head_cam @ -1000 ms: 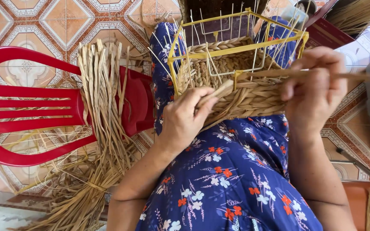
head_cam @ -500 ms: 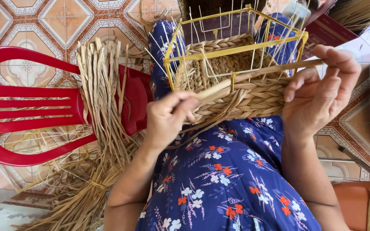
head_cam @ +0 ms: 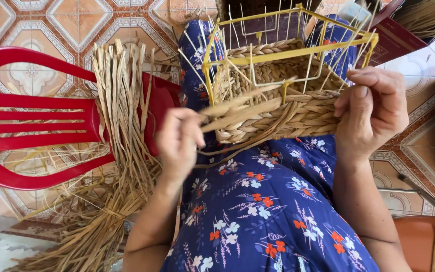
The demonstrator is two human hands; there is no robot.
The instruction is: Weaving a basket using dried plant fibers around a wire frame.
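Woven straw basket point(head_cam: 283, 113) sits on the person's lap, on the blue flowered dress point(head_cam: 273, 216), and it is built around a yellow wire frame point(head_cam: 288, 50) that rises above the woven part. Thin pale spokes stand up from the frame on all sides. The lower part of the basket is already covered with braided straw, and the upper part of the frame is bare.

The left hand point(head_cam: 179, 143) is at the left end of the basket, with its fingers closed around a flat straw strand point(head_cam: 242, 108). This strand runs from the hand up and to the right, across the front of the basket. The hand looks a little blurred.

The right hand point(head_cam: 371, 113) is at the right end of the basket. Its fingers are bent and press against the woven side and the frame, so it steadies the basket there.

On the floor, left of the person's lap, a red plastic chair point(head_cam: 36, 121) lies on its side. A bundle of loose dry straw point(head_cam: 122, 151) lies over the chair and spreads down on the patterned floor tiles point(head_cam: 41, 20).
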